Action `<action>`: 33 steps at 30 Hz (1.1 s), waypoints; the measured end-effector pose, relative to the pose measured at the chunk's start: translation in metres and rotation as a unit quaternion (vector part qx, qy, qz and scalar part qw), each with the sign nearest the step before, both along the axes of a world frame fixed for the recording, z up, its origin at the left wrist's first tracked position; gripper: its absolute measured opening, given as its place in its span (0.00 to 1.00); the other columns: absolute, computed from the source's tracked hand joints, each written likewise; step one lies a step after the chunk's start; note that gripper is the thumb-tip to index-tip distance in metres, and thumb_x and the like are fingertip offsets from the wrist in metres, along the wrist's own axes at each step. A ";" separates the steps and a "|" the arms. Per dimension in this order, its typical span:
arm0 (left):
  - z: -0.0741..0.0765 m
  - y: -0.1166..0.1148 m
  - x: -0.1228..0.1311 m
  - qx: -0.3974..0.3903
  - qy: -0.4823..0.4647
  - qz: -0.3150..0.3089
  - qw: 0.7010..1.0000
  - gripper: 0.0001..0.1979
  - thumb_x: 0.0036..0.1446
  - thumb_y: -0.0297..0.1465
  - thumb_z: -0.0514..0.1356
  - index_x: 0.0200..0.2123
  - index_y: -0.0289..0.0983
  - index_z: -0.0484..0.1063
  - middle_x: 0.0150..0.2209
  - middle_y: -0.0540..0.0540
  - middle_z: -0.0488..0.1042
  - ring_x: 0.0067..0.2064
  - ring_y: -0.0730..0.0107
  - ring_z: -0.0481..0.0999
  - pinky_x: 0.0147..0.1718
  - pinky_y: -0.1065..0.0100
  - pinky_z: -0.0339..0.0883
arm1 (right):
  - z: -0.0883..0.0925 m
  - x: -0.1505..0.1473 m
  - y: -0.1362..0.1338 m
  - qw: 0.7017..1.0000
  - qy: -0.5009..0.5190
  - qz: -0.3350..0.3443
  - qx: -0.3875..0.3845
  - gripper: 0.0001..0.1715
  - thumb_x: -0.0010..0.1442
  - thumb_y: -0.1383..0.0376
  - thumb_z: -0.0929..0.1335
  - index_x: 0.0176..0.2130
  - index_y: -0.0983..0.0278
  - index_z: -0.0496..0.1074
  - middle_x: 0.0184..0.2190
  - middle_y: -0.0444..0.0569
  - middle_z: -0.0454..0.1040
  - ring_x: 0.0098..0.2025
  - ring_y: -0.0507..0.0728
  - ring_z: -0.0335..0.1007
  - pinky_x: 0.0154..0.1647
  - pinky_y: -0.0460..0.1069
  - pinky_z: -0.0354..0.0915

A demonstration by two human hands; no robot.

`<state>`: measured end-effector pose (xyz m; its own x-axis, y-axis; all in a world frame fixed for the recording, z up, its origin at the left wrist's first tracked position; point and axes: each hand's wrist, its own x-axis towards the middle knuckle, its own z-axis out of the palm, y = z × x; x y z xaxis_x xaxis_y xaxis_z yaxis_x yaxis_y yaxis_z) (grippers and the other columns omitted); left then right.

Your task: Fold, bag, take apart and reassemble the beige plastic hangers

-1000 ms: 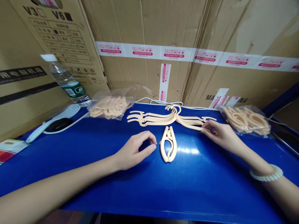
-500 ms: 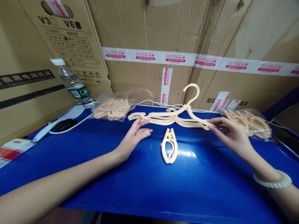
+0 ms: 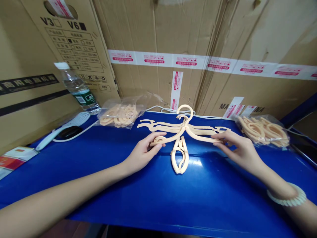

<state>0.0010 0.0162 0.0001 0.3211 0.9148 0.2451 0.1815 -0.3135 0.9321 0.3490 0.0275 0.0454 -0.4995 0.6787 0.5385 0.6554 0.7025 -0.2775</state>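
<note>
A cream plastic folding hanger (image 3: 174, 137) is spread open between my hands, its hook pointing away from me. My left hand (image 3: 141, 150) pinches its left arm end, and my right hand (image 3: 236, 147) grips the right end, with fingers covering that tip. Behind it, other unfolded hangers (image 3: 168, 128) lie together on the blue table (image 3: 148, 198). A folded hanger (image 3: 180, 157) rests flat just in front of the held one.
Clear bags of folded hangers lie at left (image 3: 119, 115) and right (image 3: 264, 130). A water bottle (image 3: 80, 91), a pale blue brush-like item (image 3: 64, 129) and a black object (image 3: 70, 132) stand or lie at left. Cardboard boxes (image 3: 153, 29) wall the back; a white cable (image 3: 160, 108) runs along them.
The hanger has come down and toward me, its hook swinging left and lower. My left hand has closed on its left end; my right hand keeps its grip.
</note>
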 end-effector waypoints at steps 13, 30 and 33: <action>0.001 0.003 -0.002 -0.045 -0.040 0.030 0.998 0.15 0.63 0.38 0.60 0.48 0.35 0.71 0.36 0.47 0.76 0.31 0.72 0.71 0.36 0.68 0.68 | -0.005 0.003 -0.005 0.969 -0.141 -0.079 0.187 0.10 0.71 0.67 0.65 0.48 0.63 0.76 0.44 0.51 0.81 0.41 0.61 0.78 0.38 0.52 0.69; 0.003 0.003 -0.001 -0.039 -0.032 0.002 0.999 0.14 0.65 0.38 0.59 0.47 0.35 0.73 0.35 0.48 0.75 0.32 0.72 0.71 0.37 0.68 0.67 | 0.005 -0.006 -0.020 0.882 -0.302 -0.211 0.293 0.18 0.66 0.77 0.61 0.46 0.64 0.76 0.51 0.49 0.80 0.22 0.53 0.68 0.22 0.50 0.55; 0.004 0.003 -0.001 -0.041 -0.033 0.005 0.999 0.15 0.64 0.39 0.59 0.47 0.35 0.73 0.35 0.48 0.75 0.31 0.72 0.71 0.37 0.68 0.66 | 0.006 -0.008 -0.020 0.884 -0.301 -0.222 0.280 0.17 0.66 0.77 0.62 0.45 0.64 0.76 0.53 0.50 0.78 0.24 0.54 0.71 0.21 0.50 0.54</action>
<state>-0.0002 0.0189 0.0040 0.2972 0.9360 0.1888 0.1221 -0.2333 0.9647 0.3413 0.0073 0.0512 -0.5612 0.5905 0.5799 0.8116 0.2554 0.5254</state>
